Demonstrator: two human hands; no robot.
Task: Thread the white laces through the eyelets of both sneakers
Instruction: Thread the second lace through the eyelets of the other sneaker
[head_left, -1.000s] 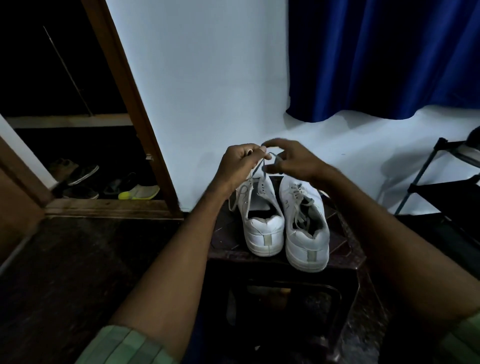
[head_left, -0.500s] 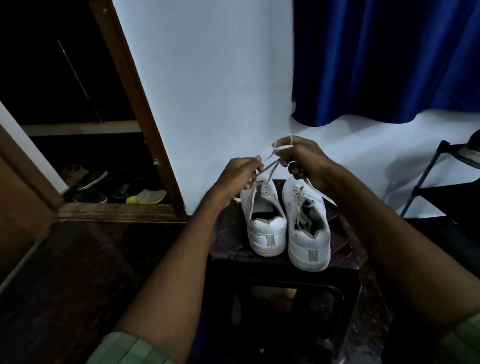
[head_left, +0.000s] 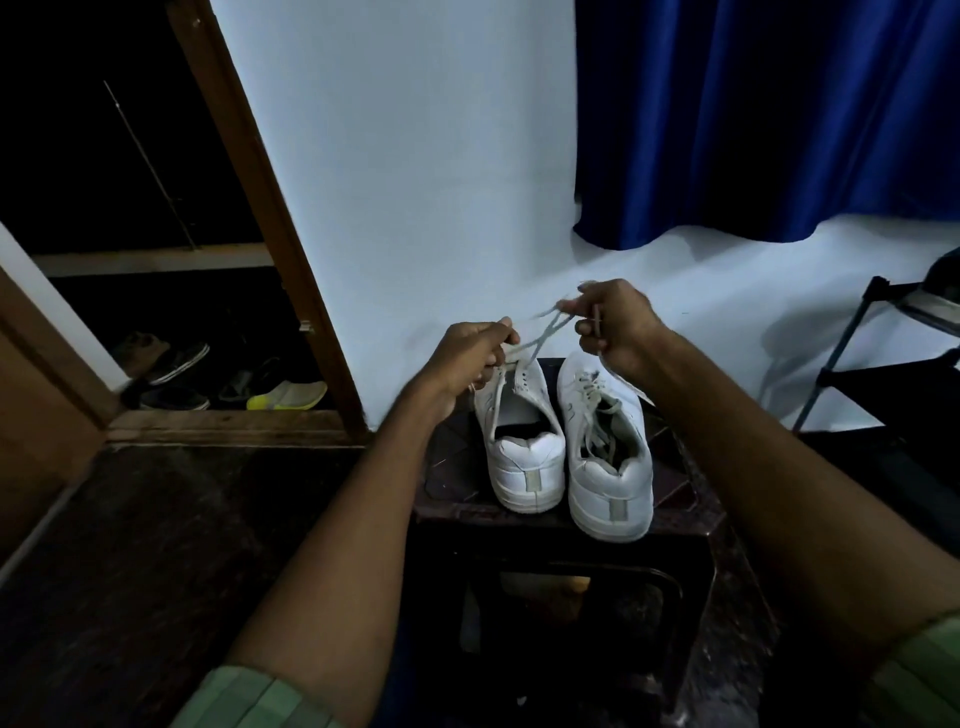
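Note:
Two white sneakers stand side by side, heels towards me, on a dark stool (head_left: 457, 483). Above the toe of the left sneaker (head_left: 522, 452), my left hand (head_left: 470, 358) pinches one end of its white lace (head_left: 537, 335). My right hand (head_left: 610, 325) grips the other end, raised higher and to the right, above the right sneaker (head_left: 608, 457). The two lace strands cross between my hands and run down to the left sneaker's eyelets. The right sneaker has loose laces lying in its opening.
A white wall rises right behind the stool, with a blue curtain (head_left: 769, 119) at upper right. A black rack (head_left: 852, 348) stands at the right. Behind the wooden door frame (head_left: 270, 228) on the left, several shoes (head_left: 223, 379) lie on the floor.
My hands were together over the left sneaker; my right hand has pulled the lace end up and to the right, and the strands between my hands have drawn out longer.

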